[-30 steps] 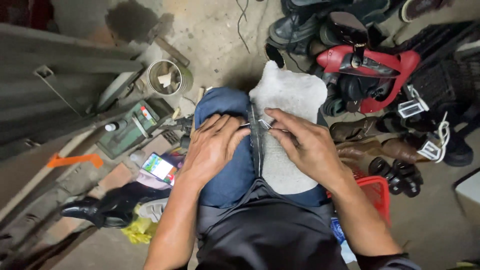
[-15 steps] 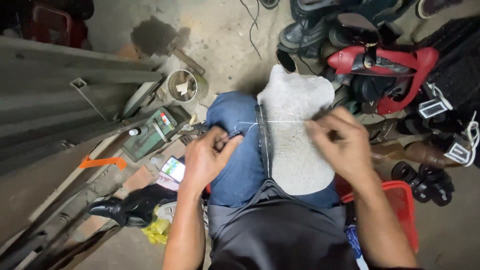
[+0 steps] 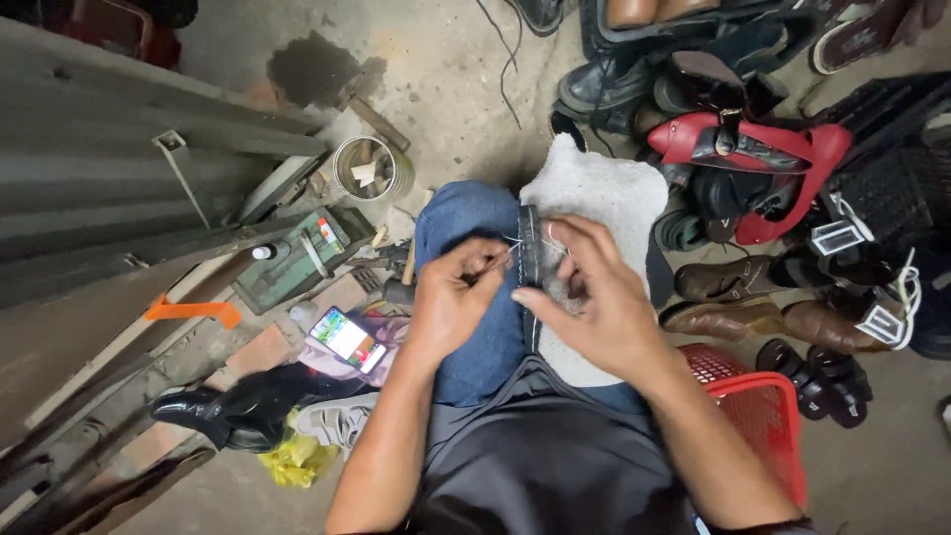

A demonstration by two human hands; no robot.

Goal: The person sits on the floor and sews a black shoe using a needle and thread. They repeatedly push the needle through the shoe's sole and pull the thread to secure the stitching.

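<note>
**Cluttered workshop floor: hands back together on the strap**

Concrete floor is crowded. On the lap, a dark strap lies across a white cloth over the knees. Half a second ago the right hand was pulled out wide; now the right hand is back, fingers curled over the strap, while the left hand pinches a thin tool or needle at its edge. White thread loops slack, so another stitch looks underway. Shoes and red basket hem the right; toolbox, tin, phone crowd the left. Open room only ahead.
</note>
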